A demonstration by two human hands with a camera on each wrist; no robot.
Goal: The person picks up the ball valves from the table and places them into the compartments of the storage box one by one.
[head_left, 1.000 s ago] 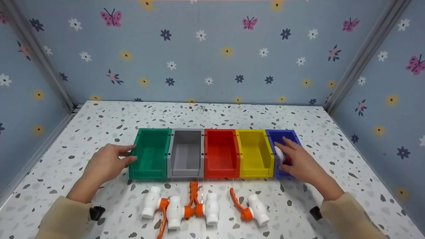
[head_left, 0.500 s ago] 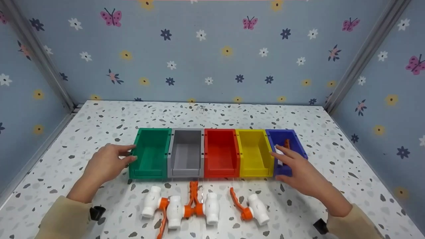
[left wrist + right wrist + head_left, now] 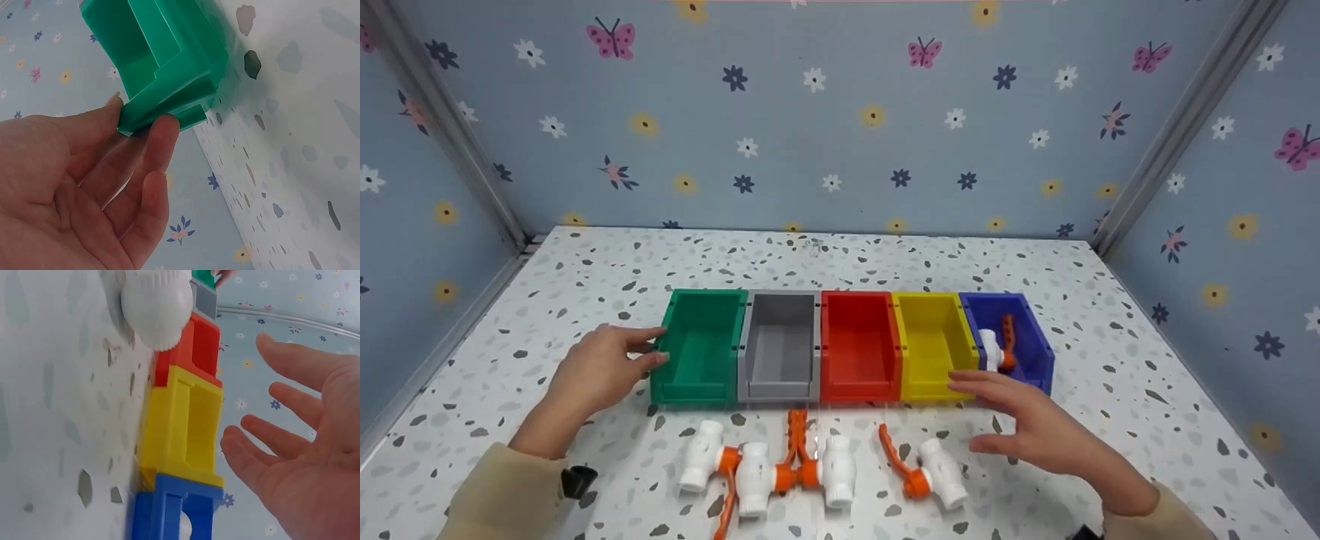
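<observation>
No text, label, brand, number or sign can be read.

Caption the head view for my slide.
Left hand pinches the green bin; right hand empty; one white valve sits in the blue bin, four others lie in front.

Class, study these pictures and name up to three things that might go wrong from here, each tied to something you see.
1. The second valve and third valve from the left have their orange handles close together; lifting one may drag the other.
2. The left hand pinches the rim of the green bin; a tug might shift it.
3. The open right hand is near the rightmost loose valve; a low sweep could knock it.
</observation>
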